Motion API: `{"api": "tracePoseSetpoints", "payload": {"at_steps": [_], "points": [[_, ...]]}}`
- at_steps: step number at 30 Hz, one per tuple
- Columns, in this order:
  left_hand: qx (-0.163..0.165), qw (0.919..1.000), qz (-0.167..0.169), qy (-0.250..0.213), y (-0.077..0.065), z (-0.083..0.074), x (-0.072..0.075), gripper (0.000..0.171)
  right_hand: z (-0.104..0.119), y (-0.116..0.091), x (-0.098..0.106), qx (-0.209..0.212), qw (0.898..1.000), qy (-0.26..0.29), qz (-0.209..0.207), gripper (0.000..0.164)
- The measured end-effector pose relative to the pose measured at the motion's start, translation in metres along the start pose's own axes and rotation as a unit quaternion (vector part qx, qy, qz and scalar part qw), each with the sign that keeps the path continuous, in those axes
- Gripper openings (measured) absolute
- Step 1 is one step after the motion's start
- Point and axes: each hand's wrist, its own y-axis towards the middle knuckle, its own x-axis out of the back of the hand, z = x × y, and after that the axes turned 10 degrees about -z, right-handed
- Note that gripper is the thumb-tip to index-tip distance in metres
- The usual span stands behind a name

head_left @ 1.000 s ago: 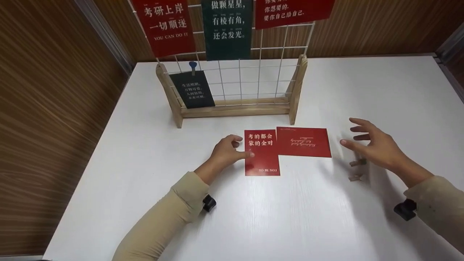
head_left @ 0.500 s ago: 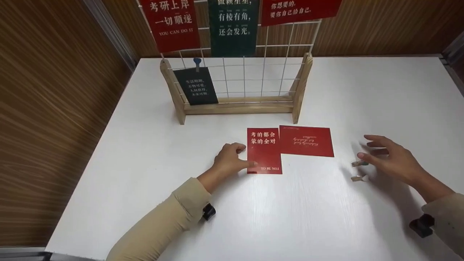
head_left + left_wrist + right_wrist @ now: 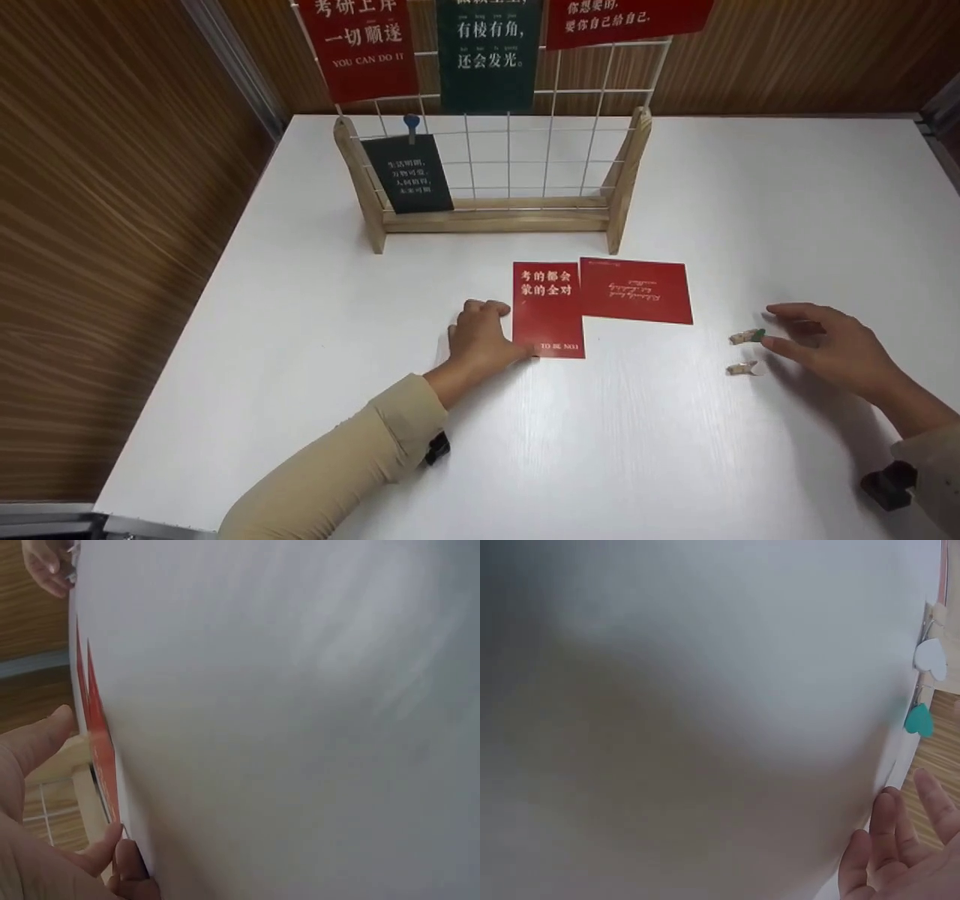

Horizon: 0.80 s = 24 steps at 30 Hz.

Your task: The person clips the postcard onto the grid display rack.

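My left hand (image 3: 480, 334) is at the left side of an upright red card (image 3: 547, 311) lying flat on the table. Its fingertips rest by the card's left edge, and the thumb reaches over the lower left corner. In the left wrist view that thumb (image 3: 49, 736) looks raised off the card. Fingers spread, my right hand (image 3: 844, 345) holds nothing beside two small wooden clothespins. One clothespin (image 3: 742, 337) carries a green heart, seen as a teal heart (image 3: 919, 720) in the right wrist view; the other clothespin (image 3: 741, 368) carries a white heart (image 3: 931, 658).
A second red card (image 3: 637, 291) lies sideways against the first. Behind stands a white wire grid (image 3: 508, 161) on a wooden stand (image 3: 495, 221). On it hang a small dark card (image 3: 411, 176) under a blue clothespin (image 3: 412, 127), and several larger cards above.
My left hand has slid down along the red card's left edge, its thumb now at the lower corner. My right hand has moved right and lower, near the clothespins. The view has shifted slightly.
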Motion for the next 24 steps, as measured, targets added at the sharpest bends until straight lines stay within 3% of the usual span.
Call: {"api": "tracePoseSetpoints", "payload": {"at_steps": [9, 18, 24], "points": [[0.001, 0.9983, -0.041, 0.041, -0.0033, -0.0050, -0.0102, 0.075, -0.0056, 0.0003, -0.0035, 0.032, 0.999, -0.012, -0.021, 0.039], [0.010, 0.9988, -0.030, 0.038, -0.0025, -0.0051, -0.0096, 0.070, -0.0082, 0.0009, -0.0049, 0.087, 0.995, -0.022, -0.050, 0.024], [0.009, 0.9991, -0.030, 0.029, -0.0027, -0.0043, -0.0066, 0.067, -0.0074, 0.0007, -0.0064, 0.086, 0.994, -0.033, -0.051, 0.020]]}}
